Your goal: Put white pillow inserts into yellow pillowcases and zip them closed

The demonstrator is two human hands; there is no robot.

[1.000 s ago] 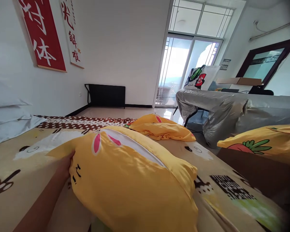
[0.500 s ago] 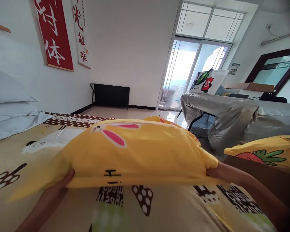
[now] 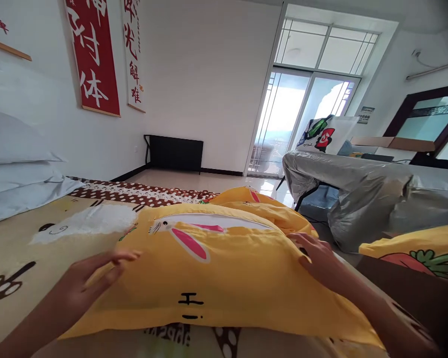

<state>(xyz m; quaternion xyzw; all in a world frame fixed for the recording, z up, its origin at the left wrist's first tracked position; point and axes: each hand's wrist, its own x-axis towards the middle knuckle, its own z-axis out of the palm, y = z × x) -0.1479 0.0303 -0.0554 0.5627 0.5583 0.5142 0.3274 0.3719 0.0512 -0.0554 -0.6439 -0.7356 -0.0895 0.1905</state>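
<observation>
While the bed [image 3: 30, 258] fills the lower frame under its tan cartoon sheet, a silver-covered couch [image 3: 362, 189] stands well apart to the right, beyond the floor gap. White pillows [image 3: 15, 179] are stacked at the bed's left edge, below two wall banners [image 3: 97, 54]. A yellow pillow [image 3: 224, 273] with a rabbit print lies flat on the bed, between the two hands. Behind it sits a crumpled yellow case [image 3: 261, 206], touching or nearly so; the view does not settle which. Another yellow pillow [image 3: 421, 248] with a carrot print lies at the right edge. The left hand [image 3: 89, 278] rests on the pillow's left end, fingers spread and flat. The right hand [image 3: 317, 258] presses its right end, fingers likewise spread, gripping nothing.
</observation>
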